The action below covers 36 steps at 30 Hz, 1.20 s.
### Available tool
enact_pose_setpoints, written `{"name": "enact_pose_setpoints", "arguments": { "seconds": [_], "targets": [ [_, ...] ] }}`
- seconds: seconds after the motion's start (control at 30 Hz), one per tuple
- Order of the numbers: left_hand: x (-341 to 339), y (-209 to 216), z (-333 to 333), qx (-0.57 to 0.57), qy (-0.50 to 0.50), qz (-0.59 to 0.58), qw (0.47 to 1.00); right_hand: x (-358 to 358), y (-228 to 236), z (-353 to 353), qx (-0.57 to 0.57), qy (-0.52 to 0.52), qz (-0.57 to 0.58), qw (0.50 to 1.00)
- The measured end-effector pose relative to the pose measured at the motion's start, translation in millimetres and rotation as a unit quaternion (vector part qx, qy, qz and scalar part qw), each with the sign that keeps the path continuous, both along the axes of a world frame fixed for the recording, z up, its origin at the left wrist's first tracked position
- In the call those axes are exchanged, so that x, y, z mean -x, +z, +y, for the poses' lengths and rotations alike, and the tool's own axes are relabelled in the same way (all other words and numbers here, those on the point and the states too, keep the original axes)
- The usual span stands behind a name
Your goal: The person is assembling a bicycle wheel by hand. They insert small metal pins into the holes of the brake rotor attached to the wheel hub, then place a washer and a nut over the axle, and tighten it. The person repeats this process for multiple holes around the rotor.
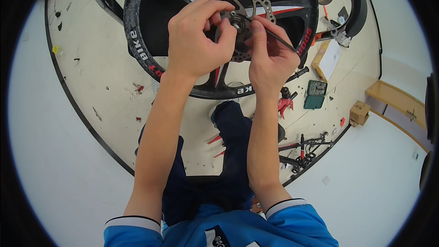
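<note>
A black bicycle wheel with red and white markings lies in front of me, its silver brake disc facing up. The hub axle stands at the disc's middle. My left hand is curled over the disc's left part, index finger and thumb beside a small bolt; its other fingertips are hidden. In my right hand, thumb and fingers pinch a thin dark hex key. The key slants from beside the hub toward the wheel's right rim; its working tip is hard to make out.
Right of the wheel are a flat carton, an open green tool case and a small cardboard box. A black bicycle frame lies lower right. Small scraps and parts dot the pale floor. Curved black pieces flank the wheel.
</note>
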<state>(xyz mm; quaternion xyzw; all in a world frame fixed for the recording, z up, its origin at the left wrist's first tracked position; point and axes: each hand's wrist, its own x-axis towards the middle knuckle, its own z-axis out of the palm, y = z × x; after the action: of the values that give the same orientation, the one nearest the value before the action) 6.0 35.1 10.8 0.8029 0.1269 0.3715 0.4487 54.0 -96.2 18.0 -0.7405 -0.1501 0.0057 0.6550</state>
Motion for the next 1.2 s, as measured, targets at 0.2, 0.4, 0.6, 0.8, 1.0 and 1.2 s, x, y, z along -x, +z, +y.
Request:
{"name": "enact_pose_setpoints", "arguments": {
  "seconds": [0.2,0.4,0.6,0.8,1.0,1.2],
  "targets": [
    [-4,-3,-4,0.017,0.011,0.000,1.000,-1,-4,4,0.052,0.016,-0.094,0.994],
    [0,31,3,-0.023,-0.092,-0.104,0.990,-2,6,11,0.146,0.039,-0.235,0.960],
    [-2,51,-7,-0.053,-0.200,-0.124,0.971,3,4,9,0.107,0.077,-0.163,0.978],
    [6,59,-3,-0.005,-0.268,-0.016,0.963,3,0,3,0.065,0.106,-0.028,0.992],
    [9,61,-8,-0.023,-0.239,0.007,0.971,2,-1,4,0.056,0.120,-0.030,0.991],
    [5,68,-17,-0.037,-0.145,-0.015,0.989,3,-1,1,0.073,0.114,-0.077,0.988]
  ]
}}
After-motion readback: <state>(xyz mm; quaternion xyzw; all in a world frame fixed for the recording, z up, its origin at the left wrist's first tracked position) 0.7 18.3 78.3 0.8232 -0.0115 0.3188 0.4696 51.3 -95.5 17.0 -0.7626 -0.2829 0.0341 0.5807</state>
